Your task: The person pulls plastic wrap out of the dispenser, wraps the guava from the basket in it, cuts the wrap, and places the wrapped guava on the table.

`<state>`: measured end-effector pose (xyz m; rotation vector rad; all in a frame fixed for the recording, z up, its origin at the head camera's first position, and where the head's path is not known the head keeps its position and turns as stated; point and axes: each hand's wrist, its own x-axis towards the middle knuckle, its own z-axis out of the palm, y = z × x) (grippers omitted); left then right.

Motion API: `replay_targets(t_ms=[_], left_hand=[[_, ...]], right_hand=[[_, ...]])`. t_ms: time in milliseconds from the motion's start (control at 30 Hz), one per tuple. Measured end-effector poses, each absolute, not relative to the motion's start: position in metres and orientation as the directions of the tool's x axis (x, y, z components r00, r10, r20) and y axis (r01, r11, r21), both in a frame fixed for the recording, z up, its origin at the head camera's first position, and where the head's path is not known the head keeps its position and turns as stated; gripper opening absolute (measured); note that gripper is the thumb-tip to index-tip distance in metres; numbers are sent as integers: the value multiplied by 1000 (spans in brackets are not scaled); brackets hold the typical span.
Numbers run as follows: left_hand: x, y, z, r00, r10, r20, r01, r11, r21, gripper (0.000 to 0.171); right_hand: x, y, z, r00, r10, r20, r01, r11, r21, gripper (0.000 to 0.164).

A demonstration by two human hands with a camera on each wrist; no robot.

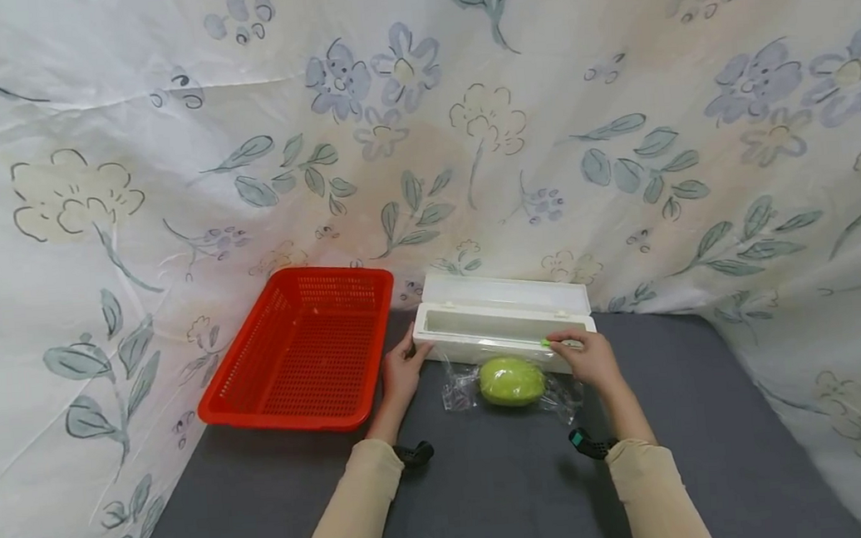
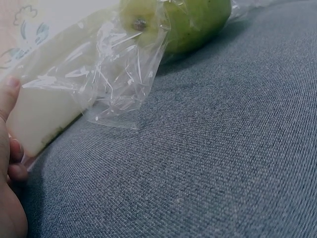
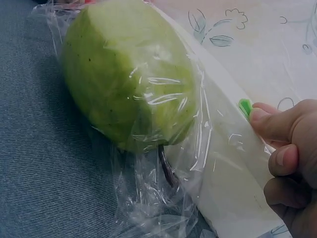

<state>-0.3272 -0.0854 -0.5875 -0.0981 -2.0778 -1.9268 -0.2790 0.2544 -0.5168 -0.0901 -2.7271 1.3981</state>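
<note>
A long white cling film dispenser box (image 1: 459, 349) lies across the table with its lid (image 1: 507, 286) raised. My left hand (image 1: 402, 373) grips its left end, the thumb on the front near the film. At the right part of the front edge, my right hand (image 1: 590, 361) pinches a small green slider (image 3: 245, 107) between thumb and forefinger; the other fingers are curled. Directly before the box lies a green fruit (image 1: 512, 382) with a dark stem, covered by clear cling film (image 2: 124, 74). Loose film spreads at both sides of it and reaches up to the box.
A red perforated plastic basket (image 1: 303, 357) stands left of the box, close to my left hand. The dark grey table (image 1: 491, 498) extends in front and to the right. Behind it hangs a flower-patterned cloth (image 1: 484, 173).
</note>
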Motion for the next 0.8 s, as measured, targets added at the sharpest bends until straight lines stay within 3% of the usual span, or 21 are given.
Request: replay_targets(t_ms=[800], left_hand=[[-324,-89,-588,-953,-147,265,256,79,963,64]], right_hand=[[-267,263,-521,-991,95,99,-24,589,-808,27]])
